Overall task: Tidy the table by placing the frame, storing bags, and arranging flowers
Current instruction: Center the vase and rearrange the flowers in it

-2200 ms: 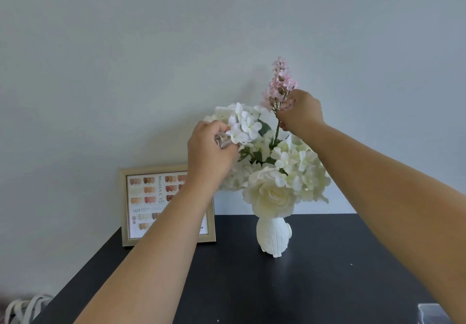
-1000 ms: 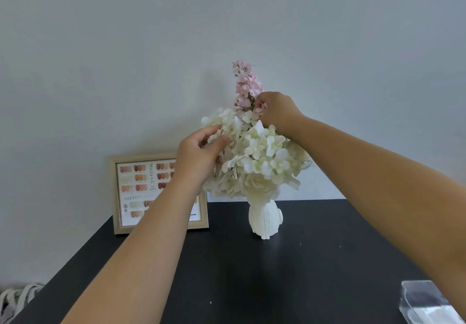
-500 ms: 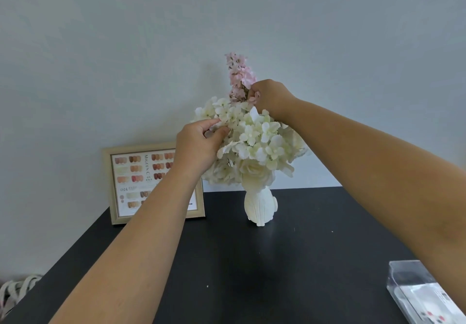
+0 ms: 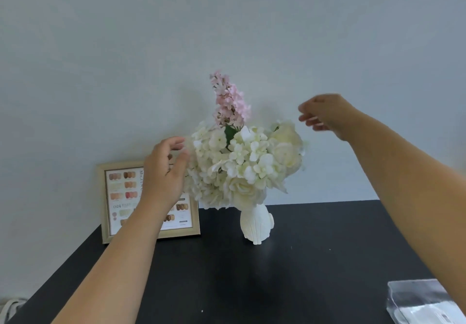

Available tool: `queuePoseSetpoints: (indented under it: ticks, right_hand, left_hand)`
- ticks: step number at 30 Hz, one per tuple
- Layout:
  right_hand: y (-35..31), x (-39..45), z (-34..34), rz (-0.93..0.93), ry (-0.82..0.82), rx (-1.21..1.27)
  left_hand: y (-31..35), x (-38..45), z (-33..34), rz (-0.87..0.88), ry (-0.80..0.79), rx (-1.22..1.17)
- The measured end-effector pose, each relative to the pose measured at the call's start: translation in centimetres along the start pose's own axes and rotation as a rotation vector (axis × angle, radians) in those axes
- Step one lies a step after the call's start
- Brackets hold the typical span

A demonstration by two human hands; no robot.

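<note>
Both hands are seen open and empty — left hand [image 4: 165, 169] beside the flowers [image 4: 242, 162], right hand [image 4: 325, 115] above-right — soft, light blooms judged best held by stems.

You are facing a table [image 4: 302, 286] against a wall [image 4: 227, 20], vase [image 4: 257, 225] standing at its back middle, flowers [image 4: 242, 162] sitting in it, frame [image 4: 121, 197] leaning left of it, box [image 4: 423, 303] lying front right, bag [image 4: 10, 307] lying beyond the table's left edge.

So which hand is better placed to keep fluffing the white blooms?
Probably the left hand: open, its fingertips at the white blooms' left edge. The right hand hangs open, clear of the bouquet, up and to the right.
</note>
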State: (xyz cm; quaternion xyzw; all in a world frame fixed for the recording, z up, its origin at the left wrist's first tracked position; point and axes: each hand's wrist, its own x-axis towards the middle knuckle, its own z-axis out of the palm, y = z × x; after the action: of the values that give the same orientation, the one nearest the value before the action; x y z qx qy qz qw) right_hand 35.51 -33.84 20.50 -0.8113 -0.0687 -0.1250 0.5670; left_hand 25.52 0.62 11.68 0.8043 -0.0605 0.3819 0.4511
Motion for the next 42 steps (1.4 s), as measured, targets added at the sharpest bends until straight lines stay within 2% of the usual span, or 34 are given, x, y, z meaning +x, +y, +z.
queuePoseSetpoints:
  ticks: [3, 6, 8, 10, 15, 18, 21, 24, 26, 30, 32, 37, 42]
  right_hand:
    - [3.3, -0.4, 0.1, 0.17, -0.046, -0.062]
    - [5.1, -1.4, 0.9, 0.313, -0.191, 0.016]
    - [5.9, -1.9, 1.7, 0.352, -0.329, 0.131]
    - [6.4, -2.3, 2.5, 0.325, -0.394, 0.256]
    - [4.3, -2.9, 3.7, 0.069, -0.308, 0.468]
    - [2.8, -3.2, 4.2, -0.038, -0.323, 0.385]
    - [2.2, -3.4, 4.8, -0.114, -0.255, 0.271]
    - [1.9, -3.4, 5.5, -0.14, -0.14, 0.249]
    - [1.5, -3.3, 5.7, -0.146, -0.125, 0.233]
    - [0.8, -3.2, 5.3, -0.129, -0.331, 0.079]
    - [1.0, -3.0, 5.2, -0.125, -0.338, 0.004]
    - [-0.1, -2.1, 4.4, -0.09, -0.191, 0.116]
    - [-5.1, -0.5, 3.2, -0.177, -0.016, 0.187]
  left_hand:
    - [-1.3, -0.1, 0.0, -0.114, 0.008, -0.046]
    - [-1.4, -0.3, 0.8, -0.278, -0.122, -0.108]
    - [-1.0, -0.7, 1.5, -0.356, -0.182, -0.173]
    - [-0.5, -1.1, 2.2, -0.385, -0.223, -0.255]
    - [1.4, -0.8, 3.2, -0.325, -0.204, -0.279]
    - [1.7, -0.2, 3.8, -0.281, -0.199, -0.262]
    - [1.6, 0.2, 4.3, -0.182, -0.224, -0.149]
    - [2.0, 1.2, 4.7, -0.136, -0.255, -0.178]
    - [2.3, 1.9, 4.8, -0.118, -0.257, -0.183]
    - [2.2, 2.4, 4.1, -0.089, -0.274, -0.141]
    - [1.6, 2.0, 3.8, -0.067, -0.286, -0.109]
    - [0.9, 1.7, 3.7, -0.08, -0.26, -0.093]
    - [1.4, 1.9, 3.6, -0.12, -0.268, -0.11]
